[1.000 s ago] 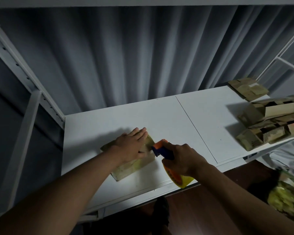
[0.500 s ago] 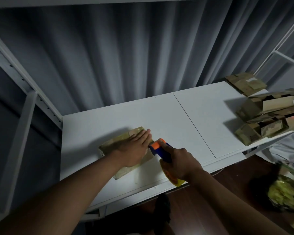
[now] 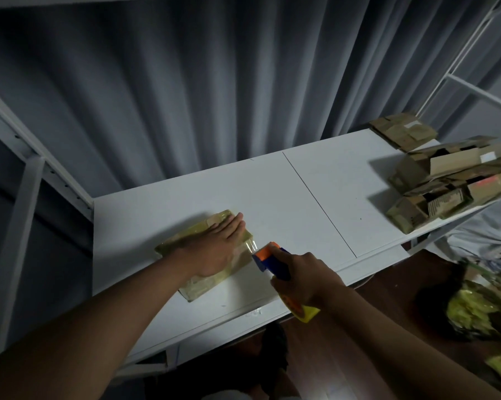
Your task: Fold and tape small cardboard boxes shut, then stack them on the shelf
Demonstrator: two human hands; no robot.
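While the left hand (image 3: 214, 249) presses flat, the glossy taped box (image 3: 203, 281) lies low; the right hand (image 3: 304, 277) grips the dispenser (image 3: 271, 259).

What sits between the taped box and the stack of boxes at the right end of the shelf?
Nothing visible. The box lies under the left hand; bare shelf runs to the stacked boxes. The tape dispenser in the right hand sits nearer the front edge.

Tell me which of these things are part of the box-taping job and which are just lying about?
Part of the job:
- left hand, flat on the box
- right hand, gripping the tape dispenser
- shelf
- pile of boxes at the shelf's right end

Just lying about:
- curtain
- yellow bags on the floor
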